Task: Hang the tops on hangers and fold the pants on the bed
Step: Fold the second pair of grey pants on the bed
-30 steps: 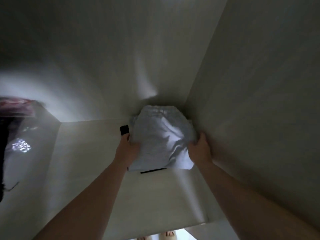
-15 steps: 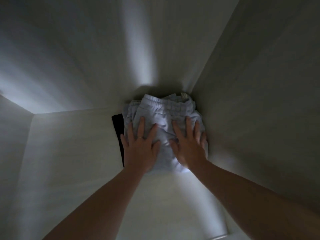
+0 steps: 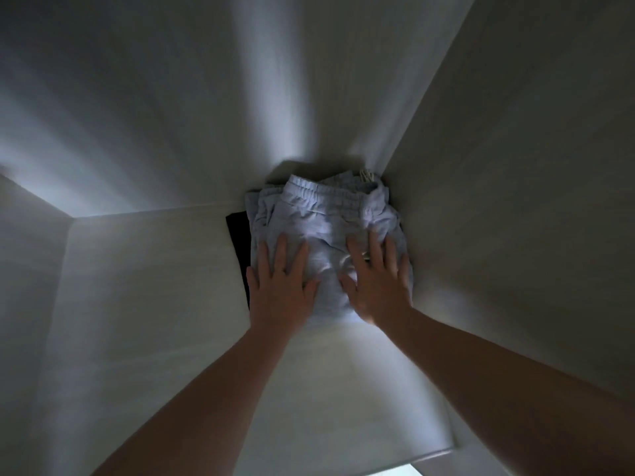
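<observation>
Stowing step: folded grey pants (image 3: 326,228) lie in the shelf's (image 3: 154,304) back right corner; left hand (image 3: 280,286) and right hand (image 3: 376,286) press flat-fingered on top. Next, presumably, withdrawal.

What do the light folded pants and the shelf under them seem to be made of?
Folded pants: soft matte knit, probably cotton jersey or fleece; gathered elastic waistband, soft rumpled creases. Shelf: pale board, likely laminate, smooth with slight sheen and faint grain; dim light leaves it open.
</observation>
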Motion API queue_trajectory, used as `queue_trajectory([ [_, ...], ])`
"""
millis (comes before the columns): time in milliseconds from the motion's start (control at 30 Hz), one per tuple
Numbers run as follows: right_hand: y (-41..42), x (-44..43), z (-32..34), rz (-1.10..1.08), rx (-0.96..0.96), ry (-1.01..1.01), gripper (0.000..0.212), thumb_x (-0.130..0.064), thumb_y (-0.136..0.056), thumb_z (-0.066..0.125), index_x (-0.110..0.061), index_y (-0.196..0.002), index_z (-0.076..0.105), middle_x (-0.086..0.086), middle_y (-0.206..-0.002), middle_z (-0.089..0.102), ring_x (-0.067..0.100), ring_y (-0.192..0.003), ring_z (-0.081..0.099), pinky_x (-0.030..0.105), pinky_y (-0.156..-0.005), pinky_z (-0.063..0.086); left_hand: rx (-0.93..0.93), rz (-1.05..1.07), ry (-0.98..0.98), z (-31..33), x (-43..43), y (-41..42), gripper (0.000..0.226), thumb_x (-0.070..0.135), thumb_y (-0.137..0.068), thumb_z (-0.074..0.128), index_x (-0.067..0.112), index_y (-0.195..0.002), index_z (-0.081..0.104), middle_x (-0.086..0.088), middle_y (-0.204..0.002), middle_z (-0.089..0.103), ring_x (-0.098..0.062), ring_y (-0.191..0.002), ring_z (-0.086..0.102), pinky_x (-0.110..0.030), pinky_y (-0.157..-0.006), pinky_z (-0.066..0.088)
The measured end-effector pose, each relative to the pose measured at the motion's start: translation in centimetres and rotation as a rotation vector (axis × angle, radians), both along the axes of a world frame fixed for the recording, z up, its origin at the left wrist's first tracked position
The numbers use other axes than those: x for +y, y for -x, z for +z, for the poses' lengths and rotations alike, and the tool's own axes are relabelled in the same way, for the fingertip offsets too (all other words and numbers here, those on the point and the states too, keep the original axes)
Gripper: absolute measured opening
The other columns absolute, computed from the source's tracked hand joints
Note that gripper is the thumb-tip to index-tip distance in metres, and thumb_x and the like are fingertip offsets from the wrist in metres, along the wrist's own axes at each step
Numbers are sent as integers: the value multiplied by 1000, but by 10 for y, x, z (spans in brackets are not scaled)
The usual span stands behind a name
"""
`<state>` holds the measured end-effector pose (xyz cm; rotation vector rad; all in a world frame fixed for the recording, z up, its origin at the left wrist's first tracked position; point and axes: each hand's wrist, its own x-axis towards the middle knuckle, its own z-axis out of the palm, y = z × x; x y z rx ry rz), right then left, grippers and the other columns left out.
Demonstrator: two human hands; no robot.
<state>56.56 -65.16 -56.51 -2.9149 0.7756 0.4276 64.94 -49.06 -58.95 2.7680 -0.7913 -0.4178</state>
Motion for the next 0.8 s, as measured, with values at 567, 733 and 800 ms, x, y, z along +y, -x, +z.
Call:
queue_trajectory([
  [567, 187, 118, 63, -63, 253, -217, 64, -57, -104, 21, -34, -160, 2, 1, -169, -10, 30, -155, -9, 57, -121, 0, 438, 91, -187, 74, 118, 215, 65, 56, -104, 25, 35, -160, -1, 3, -169, -6, -26, -155, -6, -51, -123, 7],
  [733, 233, 140, 89, -45, 270, -210, 63, -57, -104, 18, -34, -160, -1, -1, -168, -11, 27, -155, -8, 55, -122, 3, 415, 142, -160, 105, 150, 250, 64, 55, -105, 24, 35, -160, -3, 2, -169, -8, -27, -155, -8, -51, -124, 6],
  [800, 244, 140, 98, -4, 245, -216, 63, -57, -104, 20, -35, -160, 0, -2, -169, -9, 26, -155, -7, 54, -123, 4, 378, 150, -146, 119, 160, 263, 65, 56, -104, 23, 35, -160, -3, 2, -169, -7, -27, -155, -8, -50, -124, 7],
])
